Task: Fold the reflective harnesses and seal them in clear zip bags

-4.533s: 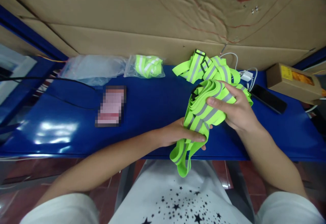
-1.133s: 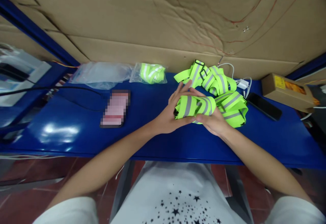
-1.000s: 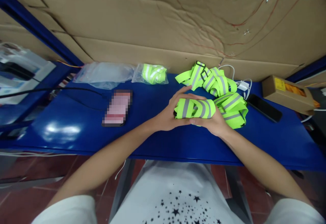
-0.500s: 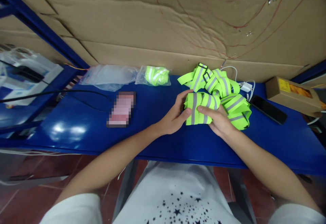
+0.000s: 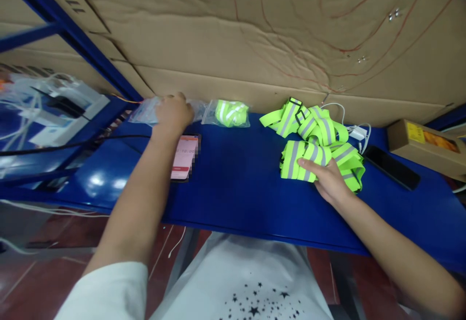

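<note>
My right hand [image 5: 332, 180] grips a folded reflective strap bundle [image 5: 304, 159], neon yellow-green with grey stripes, its thumb pressed on top. Behind and beside this bundle lie loose reflective straps [image 5: 324, 126] with black buckles. Over at the back left, my left hand [image 5: 174, 112] is down on the clear plastic bags [image 5: 143, 112]. Its fingertips are hidden, so I cannot see whether a bag is pinched. Just right of that hand, a clear bag holds another folded reflective strap bundle [image 5: 232, 113].
A phone with a lit screen [image 5: 185, 157] lies by my left forearm on the blue table [image 5: 233, 184]. To the right are a dark phone [image 5: 392, 167], a white charger with cable [image 5: 358, 132] and a cardboard box [image 5: 425, 147]. A cardboard wall [image 5: 218, 43] rises behind.
My left hand has let go of the folded strap bundle and moved left to the plastic bags. My right hand still holds the bundle, now slightly further right in view.
</note>
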A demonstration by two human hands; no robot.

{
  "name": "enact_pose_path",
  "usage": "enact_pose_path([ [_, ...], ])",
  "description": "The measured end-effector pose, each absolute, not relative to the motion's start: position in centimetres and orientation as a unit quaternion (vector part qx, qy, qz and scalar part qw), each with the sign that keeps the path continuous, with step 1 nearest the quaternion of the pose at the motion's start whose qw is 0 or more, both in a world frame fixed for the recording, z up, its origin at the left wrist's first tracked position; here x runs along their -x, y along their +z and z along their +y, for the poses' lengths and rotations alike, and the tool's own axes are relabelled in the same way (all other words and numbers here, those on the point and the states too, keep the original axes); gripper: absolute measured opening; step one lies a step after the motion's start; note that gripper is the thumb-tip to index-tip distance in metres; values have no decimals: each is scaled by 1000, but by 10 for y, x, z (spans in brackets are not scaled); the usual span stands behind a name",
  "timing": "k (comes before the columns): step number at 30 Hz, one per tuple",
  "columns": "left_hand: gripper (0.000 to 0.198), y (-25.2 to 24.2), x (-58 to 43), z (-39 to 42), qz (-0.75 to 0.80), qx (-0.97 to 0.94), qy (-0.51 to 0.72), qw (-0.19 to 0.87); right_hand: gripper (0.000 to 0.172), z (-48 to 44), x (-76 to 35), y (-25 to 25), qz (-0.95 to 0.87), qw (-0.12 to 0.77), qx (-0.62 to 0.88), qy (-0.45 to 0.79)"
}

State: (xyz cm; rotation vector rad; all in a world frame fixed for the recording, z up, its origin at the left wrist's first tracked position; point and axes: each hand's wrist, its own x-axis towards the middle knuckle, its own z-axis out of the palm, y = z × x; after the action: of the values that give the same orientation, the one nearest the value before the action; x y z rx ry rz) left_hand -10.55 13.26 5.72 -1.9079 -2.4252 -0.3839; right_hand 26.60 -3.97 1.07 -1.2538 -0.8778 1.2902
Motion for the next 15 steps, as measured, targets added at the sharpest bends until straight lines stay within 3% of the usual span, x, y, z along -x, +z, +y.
enact_pose_path([
  [4,54,48,125,144,-819,564,-107,-18,45,-44,-268,14,-362,545,520,549],
  [9,37,48,133,146,-814,575,-83,-20,43,-48,-269,17,-363,537,519,558],
  [15,51,45,141,143,-822,562,-85,-16,49,-49,-270,12,-370,523,518,567],
])
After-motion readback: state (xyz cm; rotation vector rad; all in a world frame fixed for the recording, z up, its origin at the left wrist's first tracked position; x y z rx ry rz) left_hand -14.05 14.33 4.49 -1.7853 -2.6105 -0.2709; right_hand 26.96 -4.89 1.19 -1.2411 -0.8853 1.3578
